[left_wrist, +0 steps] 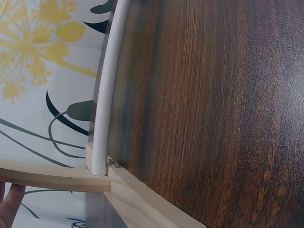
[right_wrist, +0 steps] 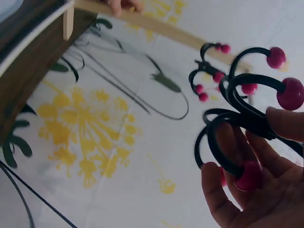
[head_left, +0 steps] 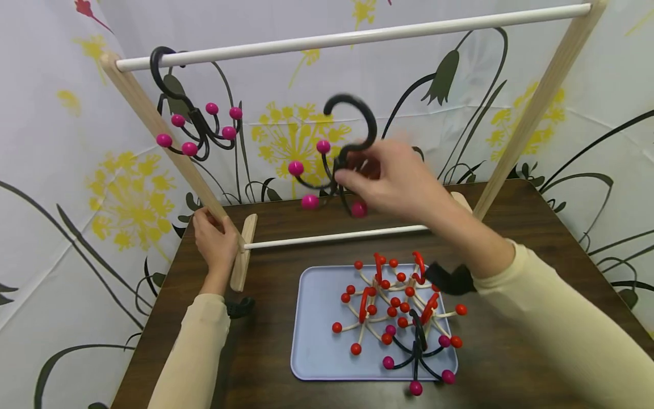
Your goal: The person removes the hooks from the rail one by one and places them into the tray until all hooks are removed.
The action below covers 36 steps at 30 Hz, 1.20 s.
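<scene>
My right hand (head_left: 395, 179) pinches a black hook hanger (head_left: 360, 111) with pink ball tips in mid-air below the top rod. Its curved hook points up and the arms splay downward; the right wrist view shows thumb and fingers around its stem (right_wrist: 259, 124). A similar black hanger (head_left: 196, 116) hangs from the white top rod (head_left: 352, 38) at the left end. My left hand (head_left: 216, 241) grips the lower part of the rack's left wooden post (head_left: 168, 139). In the left wrist view only some fingers (left_wrist: 10, 204) show against that post.
A pale blue tray (head_left: 319, 363) on the dark wooden table (head_left: 265, 341) bears several white hangers with red hooks and red balls (head_left: 364, 307), plus one black hanger with pink balls (head_left: 416, 352). The right post (head_left: 536, 113) and the low white crossbar (head_left: 337, 236) complete the frame before a flowered cloth.
</scene>
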Motion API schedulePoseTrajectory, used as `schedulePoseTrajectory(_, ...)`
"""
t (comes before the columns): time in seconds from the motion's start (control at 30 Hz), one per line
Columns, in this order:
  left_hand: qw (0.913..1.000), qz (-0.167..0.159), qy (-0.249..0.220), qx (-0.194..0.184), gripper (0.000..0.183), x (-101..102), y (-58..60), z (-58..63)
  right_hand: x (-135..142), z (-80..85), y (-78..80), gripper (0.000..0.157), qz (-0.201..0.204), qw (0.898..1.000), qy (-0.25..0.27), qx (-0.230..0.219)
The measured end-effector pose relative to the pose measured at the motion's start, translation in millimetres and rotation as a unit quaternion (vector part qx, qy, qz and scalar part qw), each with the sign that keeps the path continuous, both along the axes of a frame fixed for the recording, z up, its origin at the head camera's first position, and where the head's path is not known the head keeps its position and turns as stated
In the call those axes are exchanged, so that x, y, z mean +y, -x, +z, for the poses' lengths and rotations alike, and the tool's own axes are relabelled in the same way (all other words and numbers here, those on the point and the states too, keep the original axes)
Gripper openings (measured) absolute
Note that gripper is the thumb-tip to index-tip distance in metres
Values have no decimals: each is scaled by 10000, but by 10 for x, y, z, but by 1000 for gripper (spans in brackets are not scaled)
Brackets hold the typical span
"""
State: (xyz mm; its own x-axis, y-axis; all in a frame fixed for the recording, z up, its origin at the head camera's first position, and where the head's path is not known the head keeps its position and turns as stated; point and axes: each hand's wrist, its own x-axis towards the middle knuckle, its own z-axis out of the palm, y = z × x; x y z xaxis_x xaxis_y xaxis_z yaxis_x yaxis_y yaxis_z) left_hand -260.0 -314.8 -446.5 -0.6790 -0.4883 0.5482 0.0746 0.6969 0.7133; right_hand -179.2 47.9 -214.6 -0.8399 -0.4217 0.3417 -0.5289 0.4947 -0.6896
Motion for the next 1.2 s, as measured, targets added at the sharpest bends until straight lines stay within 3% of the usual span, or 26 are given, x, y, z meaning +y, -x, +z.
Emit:
schedulePoseTrajectory(0.2,10000,5,23,87,33,6,4,-8,161,-517,-690,18,125,9997,-62,-218)
schedulePoseTrajectory(0.33,9999,-53,59,105,34,-5,10,-7,166,-825,-1106,18,416,9988,110,-226)
schedulePoseTrajectory(0.4,9999,-48,55,82,34,-11,12,-1,151,-980,-1266,20,622,9959,210,-618)
schedulePoseTrajectory(0.47,10000,-31,56,45,34,-15,13,1,137,-1136,-1378,23,800,9879,197,-1316)
schedulePoseTrajectory(0.57,10000,-24,57,-28,35,-16,10,-2,107,-1387,-1479,27,889,9676,102,-2361)
schedulePoseTrajectory(0.63,10000,-34,48,-58,35,-15,11,-12,85,-1555,-1521,26,869,9604,-46,-2648)
schedulePoseTrajectory(0.87,10000,13,39,21,33,-4,17,-25,58,-1974,-1590,14,937,9676,-358,-2317)
schedulePoseTrajectory(1.07,10000,7,21,91,33,14,8,-6,57,-2126,-1576,24,847,9658,-616,-2373)
schedulePoseTrajectory(1.2,9999,2,39,117,33,21,2,-8,34,-2205,-1551,21,561,9734,-869,-2047)
